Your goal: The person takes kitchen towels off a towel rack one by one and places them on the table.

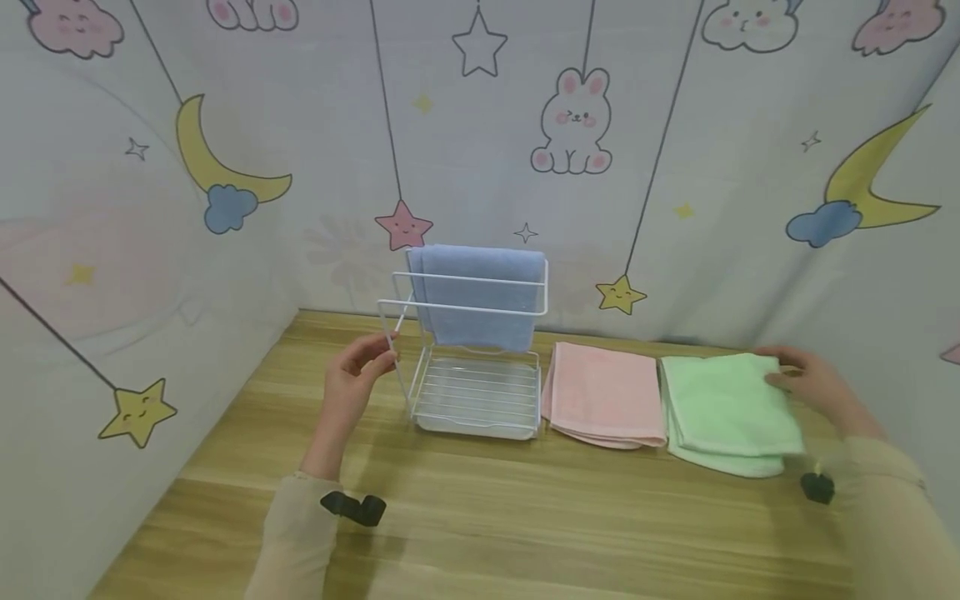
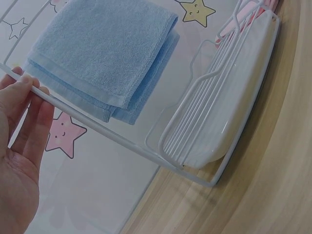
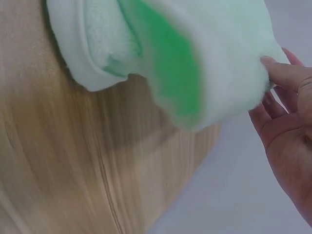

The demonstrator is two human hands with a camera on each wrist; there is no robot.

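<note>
A white wire rack (image 1: pixel 465 308) stands near the wall with a folded blue towel (image 1: pixel 480 296) draped over its rear top bar. My left hand (image 1: pixel 358 367) pinches the rack's left upright between thumb and fingers, as the left wrist view shows too. To the right of the rack lie a folded pink towel (image 1: pixel 606 396) and, beyond it, a folded green towel (image 1: pixel 727 408). My right hand (image 1: pixel 810 385) pinches the green towel's far right edge. In the right wrist view that side of the green towel (image 3: pixel 229 53) is lifted, its layers parting above the wood.
A white tray (image 1: pixel 480 429) sits under the wire shelf at the rack's base. All of it stands on a wood-grain table (image 1: pixel 525 517). Cloth walls (image 1: pixel 480 150) printed with stars, moons and rabbits enclose the back and sides.
</note>
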